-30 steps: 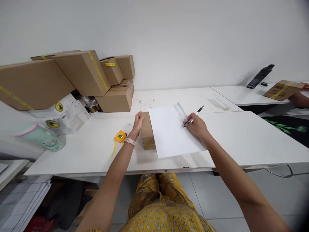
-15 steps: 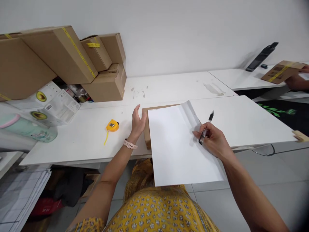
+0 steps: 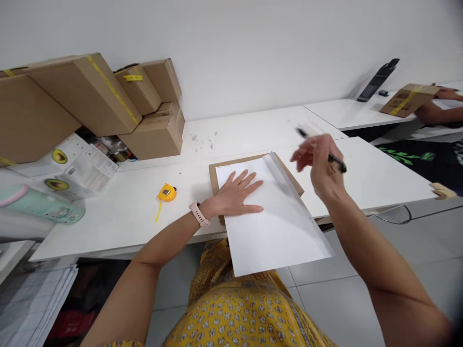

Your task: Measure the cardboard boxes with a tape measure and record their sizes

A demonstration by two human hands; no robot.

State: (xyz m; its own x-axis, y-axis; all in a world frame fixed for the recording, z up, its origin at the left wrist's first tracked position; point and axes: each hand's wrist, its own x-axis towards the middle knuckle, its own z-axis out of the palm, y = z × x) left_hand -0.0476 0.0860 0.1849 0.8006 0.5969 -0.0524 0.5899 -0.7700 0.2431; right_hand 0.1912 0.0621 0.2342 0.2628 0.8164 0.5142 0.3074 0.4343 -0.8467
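My left hand [image 3: 237, 195] lies flat with fingers spread on a white sheet of paper [image 3: 275, 226]. The sheet rests on a flat brown cardboard box [image 3: 292, 180] on the white table [image 3: 126, 212] and hangs over the table's front edge. My right hand [image 3: 318, 164] is raised above the table to the right of the sheet, blurred by motion, with its fingers closed on a black pen [image 3: 338, 164]. A pink watch [image 3: 198, 214] is on my left wrist.
A yellow tape measure [image 3: 166, 193] lies left of the box. Stacked cardboard boxes [image 3: 90, 96], white avocado-print packs [image 3: 75, 166] and a mint bottle [image 3: 43, 205] crowd the left. On the far right table another person's hand [image 3: 439, 103] holds a cardboard box [image 3: 407, 99] near a black device [image 3: 378, 79].
My left hand moved from the box's left side onto the sheet and flattened. My right hand lifted off the paper with the pen and swung up.
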